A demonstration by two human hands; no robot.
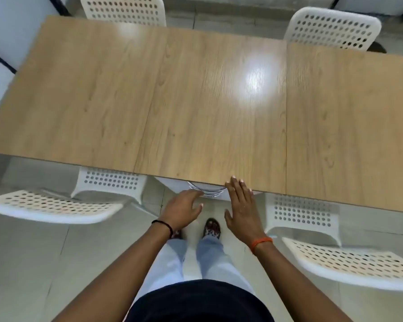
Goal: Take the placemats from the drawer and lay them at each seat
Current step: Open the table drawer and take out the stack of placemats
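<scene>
One long rectangular table [196, 101] is filling most of the head view, its top a smooth, glossy light-wood laminate divided by two straight seams into three panels, with two bright patches of light reflecting on it. Four white chairs, all of perforated moulded plastic with rounded corners and rows of round holes, are standing around it: two at the far edge, a far-left chair [123, 9] and a far-right chair [333, 27], and two at the near edge, a near-left chair [63, 201] and a near-right chair [330, 247], both with seats partly tucked under the tabletop. Two bare hands are reaching toward the near edge at the middle panel. The left hand [184, 210] is curling loosely with the fingers bent toward a curved chrome handle [207, 190], a set of thin shiny metal loops showing just under the table edge on a white drawer [172, 182] front; whether the fingertips are touching the handle cannot be told, and the hand is gripping nothing visible. The right hand [242, 208] is lying flat and spread wide, holding nothing, its fingertips overlapping the table edge just beside the handle. One black band is circling the left wrist and one orange band the right. The placemats are not showing anywhere; the drawer is sitting almost wholly under the tabletop. The floor [33, 263] consists of pale grey tiles.
</scene>
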